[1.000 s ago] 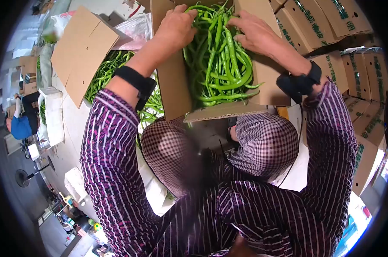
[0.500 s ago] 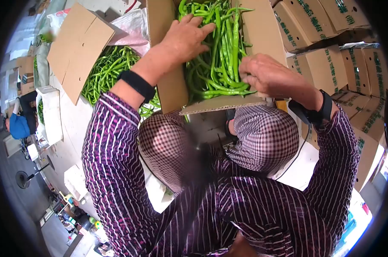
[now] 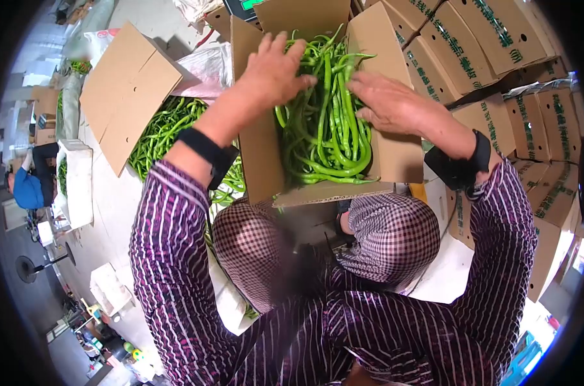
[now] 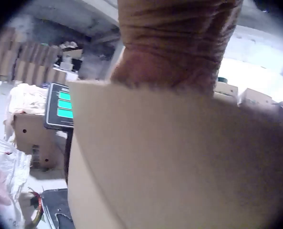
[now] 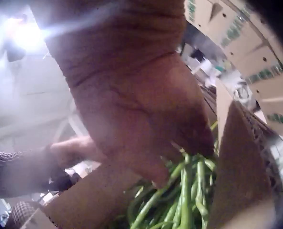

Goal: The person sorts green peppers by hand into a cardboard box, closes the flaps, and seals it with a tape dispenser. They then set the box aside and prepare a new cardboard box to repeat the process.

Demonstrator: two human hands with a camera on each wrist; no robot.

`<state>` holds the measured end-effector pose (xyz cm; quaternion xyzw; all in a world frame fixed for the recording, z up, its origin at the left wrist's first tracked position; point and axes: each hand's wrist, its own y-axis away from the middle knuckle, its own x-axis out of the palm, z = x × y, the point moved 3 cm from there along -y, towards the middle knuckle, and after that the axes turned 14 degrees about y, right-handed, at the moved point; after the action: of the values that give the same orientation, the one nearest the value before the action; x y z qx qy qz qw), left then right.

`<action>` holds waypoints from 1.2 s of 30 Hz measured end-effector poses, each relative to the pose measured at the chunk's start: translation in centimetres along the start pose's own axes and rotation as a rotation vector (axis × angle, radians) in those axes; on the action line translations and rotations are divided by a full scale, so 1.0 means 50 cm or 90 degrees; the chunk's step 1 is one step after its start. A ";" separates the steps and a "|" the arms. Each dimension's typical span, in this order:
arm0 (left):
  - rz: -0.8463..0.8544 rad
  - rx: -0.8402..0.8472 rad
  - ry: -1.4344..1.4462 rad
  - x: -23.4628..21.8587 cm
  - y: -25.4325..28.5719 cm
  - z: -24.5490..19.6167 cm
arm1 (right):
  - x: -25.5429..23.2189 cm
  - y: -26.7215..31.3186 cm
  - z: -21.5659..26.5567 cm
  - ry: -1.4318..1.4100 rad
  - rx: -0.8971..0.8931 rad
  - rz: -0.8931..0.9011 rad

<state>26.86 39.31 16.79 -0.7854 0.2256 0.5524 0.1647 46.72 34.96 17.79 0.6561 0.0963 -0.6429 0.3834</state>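
Long green peppers (image 3: 334, 128) fill an open cardboard box (image 3: 260, 151) standing by the person's knees. The left hand (image 3: 276, 71) reaches over the box's left wall, fingers spread at the upper left of the peppers. From the right side the right hand (image 3: 392, 103) lies over the peppers' edge, its fingers loosely extended. In the right wrist view the right hand (image 5: 136, 114) has its thumb against the peppers (image 5: 184, 195). A cardboard wall (image 4: 170, 152) hides the left hand's fingers in the left wrist view, where only the wrist and heel of the hand (image 4: 165, 62) show.
More peppers (image 3: 166, 132) lie at the left, partly under a cardboard flap (image 3: 128, 90). Printed boxes (image 3: 466, 51) are stacked at the right. Beyond the box stands a scale display (image 4: 60, 107). Another person (image 3: 28, 186) is at the far left, near a white crate (image 3: 78, 186).
Over the last half second the right hand has moved up from the box's lower right. The left hand remains at the upper left, and the box appears lower in the head view.
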 end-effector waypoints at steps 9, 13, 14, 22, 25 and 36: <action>0.257 -0.231 0.073 0.109 -0.039 0.036 | 0.071 -0.182 -0.021 0.053 0.062 0.120; 0.181 -0.204 0.041 0.129 -0.046 0.042 | 0.056 -0.159 -0.032 -0.058 0.043 0.080; 0.181 -0.210 0.042 0.116 -0.044 0.041 | 0.051 -0.143 -0.022 -0.039 0.079 0.059; -0.163 0.036 0.145 -0.054 -0.046 0.043 | 0.012 0.013 -0.007 0.012 -0.068 -0.272; -0.245 0.074 0.171 -0.100 -0.048 0.065 | 0.003 0.035 0.030 -0.072 -0.080 0.006; -0.053 -0.097 0.020 -0.015 -0.081 0.074 | 0.048 -0.083 -0.056 -0.147 0.172 -0.096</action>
<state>25.87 44.73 16.31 -0.8131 0.1524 0.5480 0.1238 46.66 38.68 13.67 0.6144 0.0132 -0.7478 0.2512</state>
